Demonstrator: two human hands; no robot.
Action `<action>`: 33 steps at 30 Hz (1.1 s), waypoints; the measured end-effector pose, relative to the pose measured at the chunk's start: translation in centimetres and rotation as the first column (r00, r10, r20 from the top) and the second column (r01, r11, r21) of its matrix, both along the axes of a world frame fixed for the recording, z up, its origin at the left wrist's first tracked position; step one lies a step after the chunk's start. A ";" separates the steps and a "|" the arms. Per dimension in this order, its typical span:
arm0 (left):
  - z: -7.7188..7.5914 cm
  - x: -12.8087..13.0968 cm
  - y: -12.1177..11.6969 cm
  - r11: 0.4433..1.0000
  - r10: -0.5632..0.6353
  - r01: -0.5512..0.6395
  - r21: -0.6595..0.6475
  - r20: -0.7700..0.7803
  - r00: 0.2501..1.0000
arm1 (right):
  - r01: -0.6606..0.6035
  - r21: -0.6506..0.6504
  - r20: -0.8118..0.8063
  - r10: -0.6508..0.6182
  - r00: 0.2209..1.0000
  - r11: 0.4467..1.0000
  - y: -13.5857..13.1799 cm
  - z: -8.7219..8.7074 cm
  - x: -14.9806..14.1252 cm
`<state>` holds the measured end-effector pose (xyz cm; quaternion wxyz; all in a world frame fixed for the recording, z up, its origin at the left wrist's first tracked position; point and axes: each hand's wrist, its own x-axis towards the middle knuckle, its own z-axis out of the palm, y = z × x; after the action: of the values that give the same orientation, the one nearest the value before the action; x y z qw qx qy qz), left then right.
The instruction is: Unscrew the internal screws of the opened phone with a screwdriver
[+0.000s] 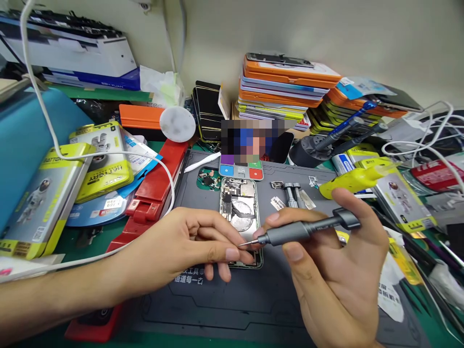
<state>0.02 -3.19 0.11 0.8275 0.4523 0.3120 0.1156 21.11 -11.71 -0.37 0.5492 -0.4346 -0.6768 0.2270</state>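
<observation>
Right hand pinches grey screwdriver between thumb and fingers, left hand fingertips at its bit, can't tell if gripping, opened phone below on grey mat

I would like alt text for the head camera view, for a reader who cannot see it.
A person's right hand holds a grey screwdriver, its tip at the fingertips of the left hand, over an opened phone with its inner parts exposed. The phone lies on a dark grey mat, with yellow battery boxes and stacked flat boxes around.
</observation>
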 end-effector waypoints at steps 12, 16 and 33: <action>0.5 0.1 0.2 0.997 0.030 -0.025 -0.073 0.065 0.997 | -0.010 -0.065 -0.172 -0.002 0.985 0.998 -0.5 0.1 -0.4; 0.3 0.1 0.2 0.995 0.036 -0.029 -0.096 0.072 0.997 | -0.015 -0.127 -0.232 -0.015 0.973 0.992 -0.7 0.0 -0.6; 0.3 0.0 0.3 0.993 0.022 -0.013 -0.113 0.080 0.997 | -0.046 -0.311 -0.299 -0.052 0.953 0.949 -0.5 0.4 -0.2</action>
<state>0.04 -2.86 0.43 0.8625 0.3971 0.2883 0.1235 20.89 -12.17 -0.01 0.5706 -0.4775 -0.5389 0.3949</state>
